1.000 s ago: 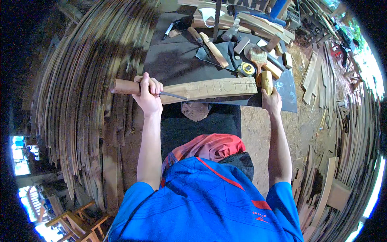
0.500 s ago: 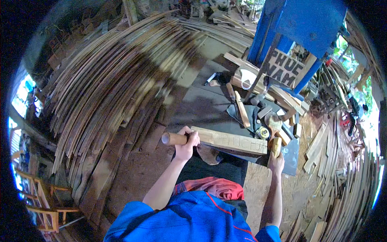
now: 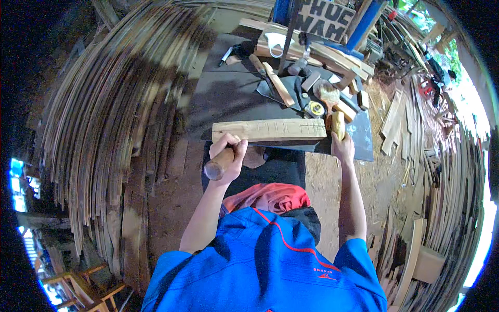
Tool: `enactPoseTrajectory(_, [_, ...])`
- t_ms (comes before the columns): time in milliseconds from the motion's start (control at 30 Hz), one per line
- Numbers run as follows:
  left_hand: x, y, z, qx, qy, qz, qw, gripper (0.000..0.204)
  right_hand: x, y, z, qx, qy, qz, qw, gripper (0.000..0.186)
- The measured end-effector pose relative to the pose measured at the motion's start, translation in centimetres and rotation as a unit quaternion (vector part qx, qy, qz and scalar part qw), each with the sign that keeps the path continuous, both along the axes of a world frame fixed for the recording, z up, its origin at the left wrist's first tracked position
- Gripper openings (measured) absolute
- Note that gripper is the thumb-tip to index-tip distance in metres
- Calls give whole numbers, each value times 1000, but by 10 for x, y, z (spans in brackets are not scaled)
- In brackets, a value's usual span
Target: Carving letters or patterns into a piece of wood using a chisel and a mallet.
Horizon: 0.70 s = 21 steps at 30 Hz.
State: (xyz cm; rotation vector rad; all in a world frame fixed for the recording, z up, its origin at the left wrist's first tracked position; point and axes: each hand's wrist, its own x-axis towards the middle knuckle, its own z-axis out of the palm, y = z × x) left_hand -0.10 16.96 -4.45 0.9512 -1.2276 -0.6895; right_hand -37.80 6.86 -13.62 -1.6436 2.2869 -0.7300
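Note:
My left hand [image 3: 236, 160] is closed around the round wooden handle [image 3: 219, 165] of a tool, its butt toward me and any blade hidden. It is at the left near edge of a pale wooden board [image 3: 241, 130] with faint pencilled lettering, lying across the dark worktop [image 3: 205, 96]. My right hand [image 3: 343, 147] grips a short yellowish wooden piece [image 3: 338, 122] beside the board's right end. Behind are a wide brush [image 3: 328, 94], a yellow tape measure [image 3: 316, 108], a wooden-handled tool [image 3: 257, 64] and a dark cloth [image 3: 267, 91].
Long wooden strips [image 3: 104, 119] are piled at left, more planks [image 3: 395, 119] at right. A blue metal frame [image 3: 363, 31] and a lettered sign [image 3: 321, 20] stand beyond the worktop, near stacked wood pieces [image 3: 249, 24]. A wooden chair [image 3: 78, 288] is at lower left.
My left hand has turned and dropped below the board's left end; the handle that pointed leftward now points toward me. My right hand keeps its grip. The camera view has shifted.

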Motion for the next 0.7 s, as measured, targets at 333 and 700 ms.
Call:
enactPoseTrajectory(333, [3, -62, 28, -8, 268, -45, 962, 27, 4, 11, 6, 44, 11, -23, 999, 58])
enactPoseTrajectory(700, [-2, -111, 36, 54, 87, 6, 995, 19, 2, 7, 9, 42, 8, -21, 999, 58])
